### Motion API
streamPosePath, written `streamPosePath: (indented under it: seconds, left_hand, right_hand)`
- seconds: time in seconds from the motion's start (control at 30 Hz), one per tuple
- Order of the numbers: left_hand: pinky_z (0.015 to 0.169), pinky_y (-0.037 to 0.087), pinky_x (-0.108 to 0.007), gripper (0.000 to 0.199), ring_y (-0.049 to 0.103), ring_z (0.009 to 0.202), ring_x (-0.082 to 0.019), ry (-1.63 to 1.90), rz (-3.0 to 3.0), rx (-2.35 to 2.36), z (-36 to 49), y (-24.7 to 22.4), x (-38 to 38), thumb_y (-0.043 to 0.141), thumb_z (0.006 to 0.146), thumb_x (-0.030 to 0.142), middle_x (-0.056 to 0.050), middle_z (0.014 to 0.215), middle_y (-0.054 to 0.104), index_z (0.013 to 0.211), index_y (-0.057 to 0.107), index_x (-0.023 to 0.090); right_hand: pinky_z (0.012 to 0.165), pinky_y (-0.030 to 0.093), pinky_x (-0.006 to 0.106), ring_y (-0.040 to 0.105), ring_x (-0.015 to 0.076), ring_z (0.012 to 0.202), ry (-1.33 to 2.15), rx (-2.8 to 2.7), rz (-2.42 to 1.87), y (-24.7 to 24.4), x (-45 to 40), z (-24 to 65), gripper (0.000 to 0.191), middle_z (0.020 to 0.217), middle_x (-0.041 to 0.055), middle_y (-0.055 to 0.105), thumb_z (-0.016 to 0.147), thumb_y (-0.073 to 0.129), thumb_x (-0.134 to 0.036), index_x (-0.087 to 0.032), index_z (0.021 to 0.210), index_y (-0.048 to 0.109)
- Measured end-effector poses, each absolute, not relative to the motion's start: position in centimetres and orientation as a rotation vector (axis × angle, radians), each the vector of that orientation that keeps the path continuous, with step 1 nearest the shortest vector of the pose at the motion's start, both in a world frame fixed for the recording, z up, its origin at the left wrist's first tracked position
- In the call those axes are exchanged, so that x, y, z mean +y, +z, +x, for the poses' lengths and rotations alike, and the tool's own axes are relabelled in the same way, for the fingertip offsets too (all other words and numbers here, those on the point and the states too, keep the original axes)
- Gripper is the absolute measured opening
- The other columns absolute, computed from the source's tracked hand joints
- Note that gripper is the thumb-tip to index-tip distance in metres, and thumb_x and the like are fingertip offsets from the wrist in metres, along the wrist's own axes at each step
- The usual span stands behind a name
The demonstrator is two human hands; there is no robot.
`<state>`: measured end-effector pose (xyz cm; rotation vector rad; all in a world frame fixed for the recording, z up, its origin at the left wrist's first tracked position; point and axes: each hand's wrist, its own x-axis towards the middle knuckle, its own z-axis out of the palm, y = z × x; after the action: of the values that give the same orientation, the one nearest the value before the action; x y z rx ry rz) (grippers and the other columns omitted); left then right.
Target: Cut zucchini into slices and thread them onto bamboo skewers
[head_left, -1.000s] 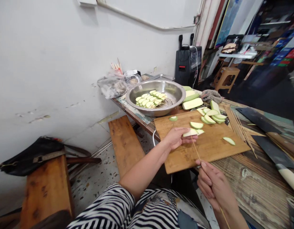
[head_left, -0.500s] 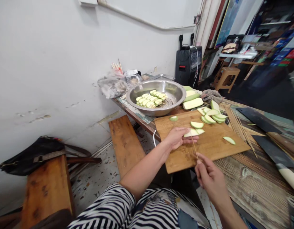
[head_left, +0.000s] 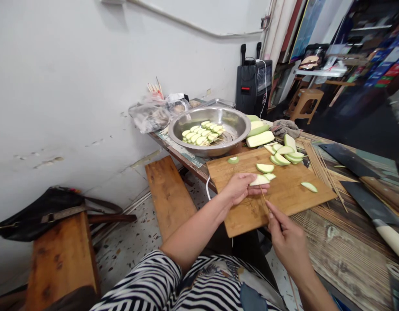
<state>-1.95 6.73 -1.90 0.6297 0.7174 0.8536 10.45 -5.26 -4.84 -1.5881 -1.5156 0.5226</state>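
Above the wooden cutting board (head_left: 251,211), my left hand (head_left: 240,188) pinches a pale green zucchini slice (head_left: 259,180) between thumb and fingers. My right hand (head_left: 285,233) is closed on a thin wooden skewer (head_left: 263,197), its upper end meeting the lower edge of that slice. Whether the tip is inside the flesh I cannot tell. Just behind lies another zucchini slice (head_left: 264,168) on the board. A small end piece (head_left: 233,160) rests at the board's left, a thin slice (head_left: 308,187) at its right, and a pile of slices (head_left: 285,154) at its far edge.
A steel basin (head_left: 176,144) holds skewered slices behind the board. Halved zucchini (head_left: 260,139) lie beside it, near a grey cloth (head_left: 285,128). Loose skewers (head_left: 319,166) and two cleavers (head_left: 364,203) occupy the table's right side. A wooden bench (head_left: 169,194) stands at left.
My right hand has moved slightly up along the skewer, closer to the slice. My left hand keeps its hold. The whole view has shifted slightly.
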Motion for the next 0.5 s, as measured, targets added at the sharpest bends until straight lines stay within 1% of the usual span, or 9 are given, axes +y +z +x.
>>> streamPosePath:
  seconds: [0.03, 0.1, 0.17, 0.2, 0.27, 0.33, 0.43, 0.5]
  left_hand:
    - [0.077, 0.056, -0.035, 0.022, 0.069, 0.075, -0.019, 0.853, 0.630, 0.722, -1.95, -1.90, 6.74, 0.044, 0.089, 0.009, -0.016, 0.088, 0.070, 0.084, 0.065, 0.004]
    - [0.075, 0.056, -0.035, 0.021, 0.069, 0.074, -0.019, 0.846, 0.632, 0.734, -1.92, -1.89, 6.75, 0.044, 0.088, 0.009, -0.016, 0.087, 0.070, 0.082, 0.064, 0.004]
    - [0.075, 0.056, -0.036, 0.020, 0.069, 0.074, -0.020, 0.852, 0.631, 0.740, -1.88, -1.88, 6.75, 0.045, 0.088, 0.009, -0.016, 0.086, 0.070, 0.081, 0.064, 0.005]
    - [0.076, 0.056, -0.037, 0.020, 0.069, 0.074, -0.020, 0.858, 0.629, 0.742, -1.85, -1.88, 6.74, 0.046, 0.087, 0.009, -0.016, 0.087, 0.070, 0.081, 0.064, 0.004]
    - [0.078, 0.056, -0.039, 0.018, 0.069, 0.073, -0.020, 0.867, 0.629, 0.744, -1.80, -1.88, 6.69, 0.047, 0.087, 0.010, -0.016, 0.087, 0.069, 0.082, 0.064, 0.004]
    - [0.079, 0.055, -0.040, 0.018, 0.069, 0.073, -0.020, 0.879, 0.632, 0.750, -1.74, -1.91, 6.62, 0.048, 0.087, 0.010, -0.016, 0.087, 0.070, 0.082, 0.064, 0.004]
    - [0.078, 0.056, -0.039, 0.018, 0.069, 0.072, -0.020, 0.885, 0.642, 0.754, -1.65, -1.98, 6.54, 0.048, 0.087, 0.010, -0.015, 0.085, 0.070, 0.082, 0.064, 0.005]
    - [0.075, 0.056, -0.037, 0.018, 0.069, 0.072, -0.020, 0.880, 0.646, 0.749, -1.63, -2.05, 6.55, 0.048, 0.087, 0.010, -0.014, 0.083, 0.070, 0.082, 0.064, 0.005]
  right_hand:
    - [0.068, 0.055, 0.030, 0.070, 0.0224, 0.077, 0.572, -1.488, -1.593, -4.77, -5.30, 10.49, 0.043, 0.098, 0.0161, 0.073, 0.087, 0.047, -0.034, -0.008, 0.115, 0.067]
    - [0.057, 0.053, 0.028, 0.066, 0.0196, 0.063, 0.646, -1.433, -1.600, -4.58, -5.38, 10.54, 0.046, 0.079, 0.0125, 0.072, 0.086, 0.047, -0.037, -0.006, 0.115, 0.067]
    - [0.046, 0.047, 0.025, 0.057, 0.0155, 0.049, 0.728, -1.377, -1.599, -4.42, -5.46, 10.53, 0.049, 0.060, 0.0052, 0.063, 0.084, 0.049, -0.039, -0.005, 0.115, 0.066]
    - [0.043, 0.043, 0.024, 0.051, 0.0136, 0.045, 0.774, -1.346, -1.591, -4.38, -5.51, 10.51, 0.050, 0.055, 0.0019, 0.058, 0.084, 0.049, -0.039, -0.005, 0.116, 0.066]
    - [0.040, 0.036, 0.022, 0.042, 0.0109, 0.042, 0.861, -1.287, -1.572, -4.39, -5.59, 10.45, 0.052, 0.051, -0.0021, 0.049, 0.083, 0.050, -0.041, -0.004, 0.117, 0.064]
    - [0.038, 0.029, 0.021, 0.036, 0.0091, 0.041, 0.935, -1.222, -1.560, -4.49, -5.61, 10.36, 0.054, 0.050, -0.0044, 0.043, 0.083, 0.051, -0.043, -0.004, 0.118, 0.063]
    - [0.036, 0.022, 0.020, 0.029, 0.0071, 0.039, 1.007, -1.126, -1.533, -4.71, -5.45, 10.15, 0.055, 0.048, -0.0067, 0.038, 0.083, 0.053, -0.046, -0.004, 0.118, 0.063]
    - [0.035, 0.020, 0.020, 0.028, 0.0064, 0.038, 1.007, -1.089, -1.493, -4.85, -5.26, 9.99, 0.053, 0.047, -0.0074, 0.036, 0.082, 0.055, -0.047, -0.006, 0.114, 0.065]
